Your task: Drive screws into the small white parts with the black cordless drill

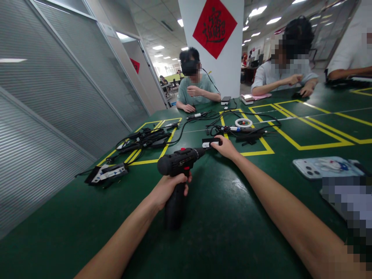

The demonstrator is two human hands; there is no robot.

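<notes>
My left hand (171, 190) is wrapped around the handle of a black cordless drill (180, 161) with red accents. The drill points to the right, and its base is close to or on the green table. At the drill's tip, my right hand (225, 146) pinches a small black block with a white label (210, 142). The chuck end is right beside this block; whether the bit touches it I cannot tell. Just beyond my right hand lie a soldering-iron-like tool (241, 130) with a cord and a white ring roll (243, 123).
Tangled black cables (148, 137) lie at the left, with a black and white bracket-like part (107, 173) nearer. A phone in a patterned case (328, 167) rests at the right. Yellow tape (322, 146) marks rectangles on the table (232, 232). Across sit a person in green (200, 91) and others.
</notes>
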